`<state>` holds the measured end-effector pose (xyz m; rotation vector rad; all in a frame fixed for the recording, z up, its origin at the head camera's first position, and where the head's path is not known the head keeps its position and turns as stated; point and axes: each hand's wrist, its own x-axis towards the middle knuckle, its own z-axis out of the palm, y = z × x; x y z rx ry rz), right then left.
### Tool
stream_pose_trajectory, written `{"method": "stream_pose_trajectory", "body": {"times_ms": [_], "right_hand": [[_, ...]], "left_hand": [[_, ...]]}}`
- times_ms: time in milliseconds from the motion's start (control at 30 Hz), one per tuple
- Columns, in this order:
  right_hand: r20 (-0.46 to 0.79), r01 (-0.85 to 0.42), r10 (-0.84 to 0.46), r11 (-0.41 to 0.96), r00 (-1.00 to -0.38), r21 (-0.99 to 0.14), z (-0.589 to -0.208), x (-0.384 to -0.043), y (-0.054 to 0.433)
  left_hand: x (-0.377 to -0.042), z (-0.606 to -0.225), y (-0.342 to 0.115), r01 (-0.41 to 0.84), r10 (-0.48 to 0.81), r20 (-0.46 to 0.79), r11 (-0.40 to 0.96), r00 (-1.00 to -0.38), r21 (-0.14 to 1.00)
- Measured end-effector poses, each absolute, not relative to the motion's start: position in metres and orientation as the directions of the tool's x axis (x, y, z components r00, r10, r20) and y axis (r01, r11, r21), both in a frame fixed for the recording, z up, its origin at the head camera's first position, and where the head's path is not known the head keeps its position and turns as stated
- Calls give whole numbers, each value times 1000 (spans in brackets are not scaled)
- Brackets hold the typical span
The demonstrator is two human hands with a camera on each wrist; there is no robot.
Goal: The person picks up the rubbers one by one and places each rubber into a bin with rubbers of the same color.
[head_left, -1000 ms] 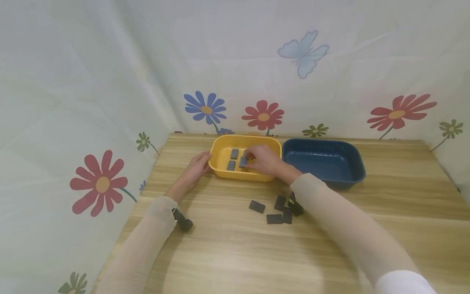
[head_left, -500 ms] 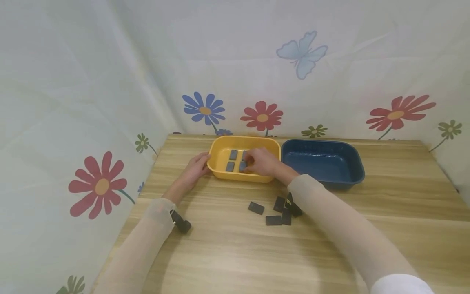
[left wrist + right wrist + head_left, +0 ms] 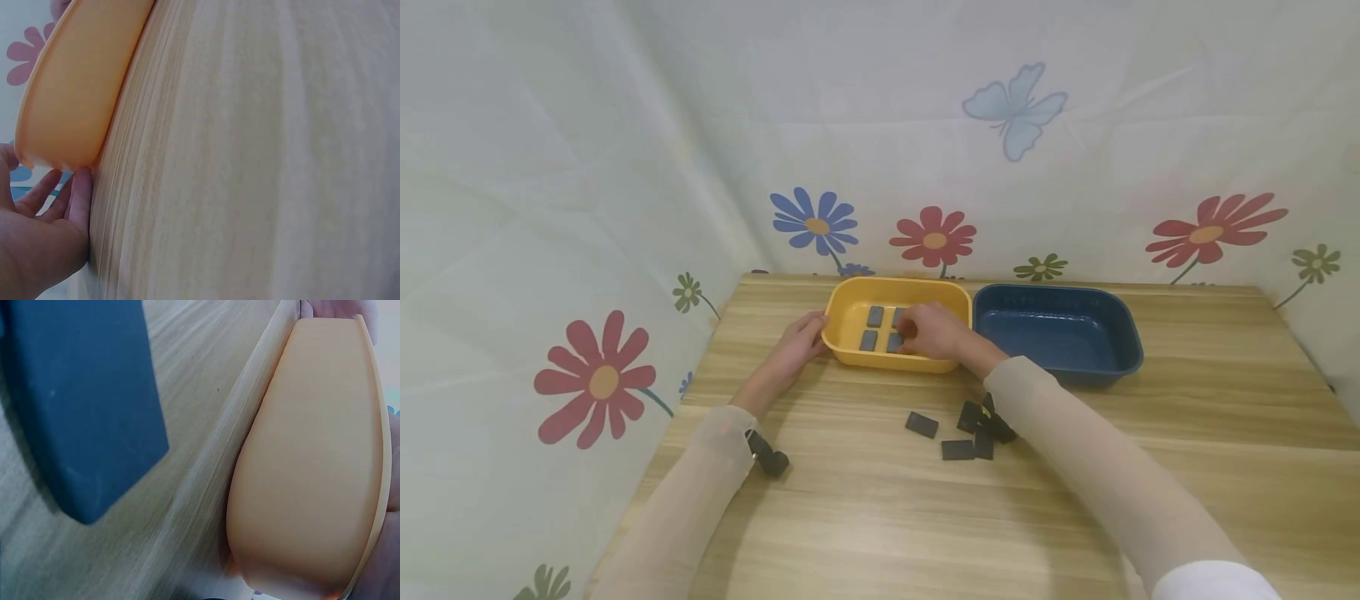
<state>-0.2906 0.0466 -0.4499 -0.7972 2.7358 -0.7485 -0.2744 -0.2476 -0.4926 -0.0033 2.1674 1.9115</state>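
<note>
A yellow plastic bin [image 3: 895, 362] stands at the back of the table, and several small dark rectangular tiles lie flat inside it in rows. My left hand [image 3: 796, 346] holds its left end, with the thumb at the rim and fingers against the outer wall [image 3: 78, 94]. Over the right part of the bin, my right hand [image 3: 934, 331] reaches down, its fingertips pinching the front tile [image 3: 893, 342] of the right-hand pair. The tile behind it [image 3: 898, 317] is partly covered by the fingers. Only part of the right hand shows at the edge of the right wrist view.
A dark blue bin [image 3: 1060, 333] stands against the yellow bin's right side. Several loose dark tiles [image 3: 921, 425] lie on the wooden table [image 3: 850, 517] in front, some partly hidden by the right wrist's black camera. A flower-printed curtain [image 3: 865, 125] hangs behind and at left.
My right hand has shifted slightly toward the near side of the bin, drawing the tile into place before the rear one. My left hand keeps its hold on the bin.
</note>
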Motion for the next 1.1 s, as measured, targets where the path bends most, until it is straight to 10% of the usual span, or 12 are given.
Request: {"method": "stream_pose_trajectory", "body": {"times_ms": [1100], "right_hand": [[-75, -470, -566, 744, -821, -476, -452, -294, 44]], "left_hand": [[-274, -494, -248, -151, 168, -174, 142, -970, 978]]}}
